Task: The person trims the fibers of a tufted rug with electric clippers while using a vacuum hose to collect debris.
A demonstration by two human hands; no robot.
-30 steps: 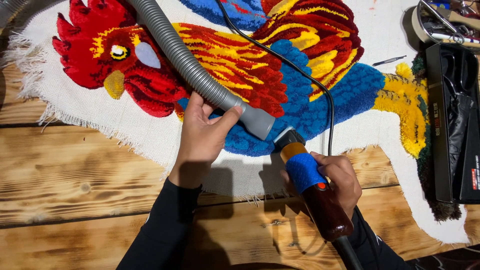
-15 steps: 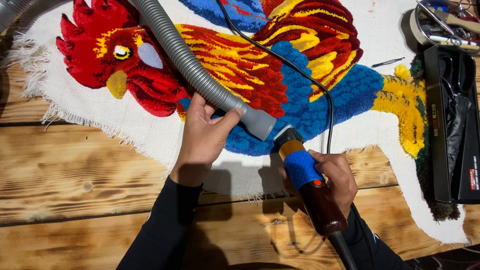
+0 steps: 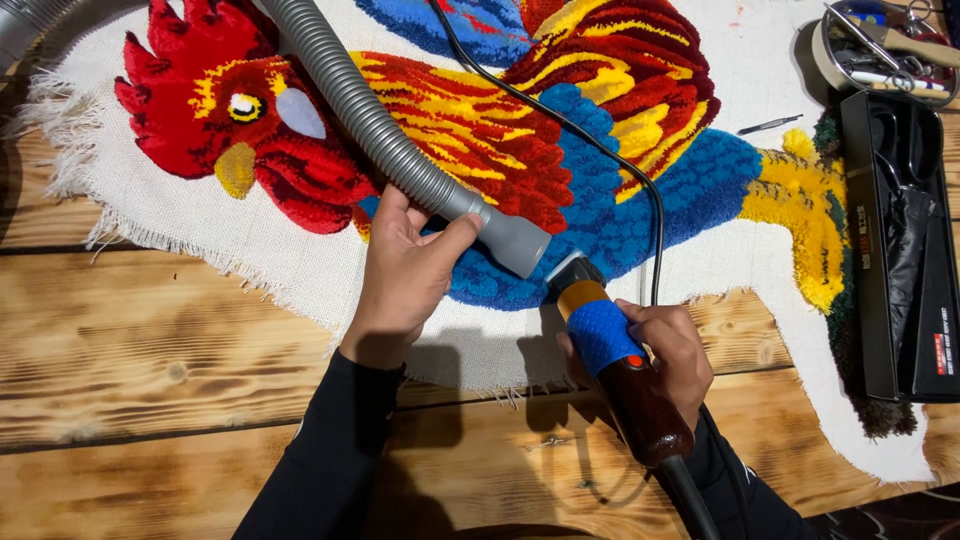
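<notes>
Nearest the camera, the right hand (image 3: pixel 672 350) is wrapped tight around a handheld trimmer with a dark red-brown body, blue taped grip and orange collar (image 3: pixel 610 365), its head resting at the lower edge of the blue breast of the tufted rooster rug in red, yellow and blue pile on white backing cloth (image 3: pixel 560 150). Just beside it on the rug's near edge, the left hand (image 3: pixel 405 275) pinches the grey ribbed vacuum hose (image 3: pixel 400 150) between thumb and fingers, the nozzle mouth almost touching the trimmer head.

The rug lies flat on the scorched wooden plank table (image 3: pixel 160 370). Its pile looks fully tufted and coloured, and the head, comb and wing outlines read as crisp; judging by where the tools meet, the blue belly edge is being tidied, while the frayed cloth border remains uncut.

Beyond the rug's tail sit a black open case (image 3: pixel 900 250) and a round tin of scissors and tools (image 3: pixel 885 45).
</notes>
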